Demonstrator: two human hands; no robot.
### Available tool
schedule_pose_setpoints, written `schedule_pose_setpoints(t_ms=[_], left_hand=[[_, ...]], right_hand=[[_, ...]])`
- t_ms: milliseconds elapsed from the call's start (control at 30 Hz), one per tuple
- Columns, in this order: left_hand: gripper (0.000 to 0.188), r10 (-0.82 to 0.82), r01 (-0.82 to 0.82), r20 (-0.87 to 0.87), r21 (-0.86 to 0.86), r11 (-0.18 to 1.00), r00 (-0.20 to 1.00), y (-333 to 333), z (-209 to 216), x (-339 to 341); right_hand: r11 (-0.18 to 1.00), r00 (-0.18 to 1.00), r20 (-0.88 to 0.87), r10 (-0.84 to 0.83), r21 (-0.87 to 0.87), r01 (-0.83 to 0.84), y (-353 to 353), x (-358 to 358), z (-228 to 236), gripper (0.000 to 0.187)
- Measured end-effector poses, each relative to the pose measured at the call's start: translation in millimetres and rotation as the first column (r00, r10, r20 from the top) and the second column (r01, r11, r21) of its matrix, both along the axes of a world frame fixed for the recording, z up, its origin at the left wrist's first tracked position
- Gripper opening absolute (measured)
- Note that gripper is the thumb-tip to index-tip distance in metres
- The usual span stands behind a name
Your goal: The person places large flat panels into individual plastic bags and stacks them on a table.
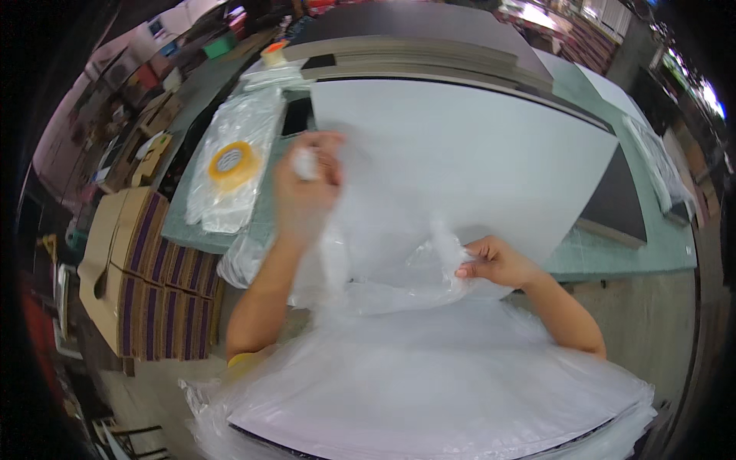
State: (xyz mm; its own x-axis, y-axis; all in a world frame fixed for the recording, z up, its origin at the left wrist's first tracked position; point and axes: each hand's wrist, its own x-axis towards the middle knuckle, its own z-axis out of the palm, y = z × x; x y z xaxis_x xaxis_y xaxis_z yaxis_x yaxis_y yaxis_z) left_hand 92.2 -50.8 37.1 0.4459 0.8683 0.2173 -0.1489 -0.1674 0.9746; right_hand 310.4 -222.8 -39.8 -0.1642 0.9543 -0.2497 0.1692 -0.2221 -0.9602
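Holding: thin clear plastic bag (383,261), crinkled and glossy, stretched between both hands above the near edge of the surface (652,245).
Left hand (307,188): raised, fingers closed around a bunched wad of the film.
Right hand (498,262): lower, fingers pinching a wrinkled fold.
White board (475,161): flat, smooth, matte, lying behind the bag.
Tape roll (232,163): round, yellow, resting on more clear bags at left.
Cardboard boxes (146,276): corrugated, stacked beside the surface.
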Motion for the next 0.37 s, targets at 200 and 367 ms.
schedule_pose_setpoints(t_ms=[200, 367], left_hand=[[0.025, -0.445, 0.456, -0.402, -0.075, 0.887, 0.800, -39, -47, 11], [0.034, -0.586, 0.610, -0.388, -0.075, 0.789, 0.711, -52, -77, 24]], right_hand=[[0.989, 0.972, -0.226, -0.061, 0.120, 0.090, 2, -8, 21, 0.033], [0.989, 0.989, -0.028, -0.143, -0.044, 0.141, -7, -19, 28, 0.056]])
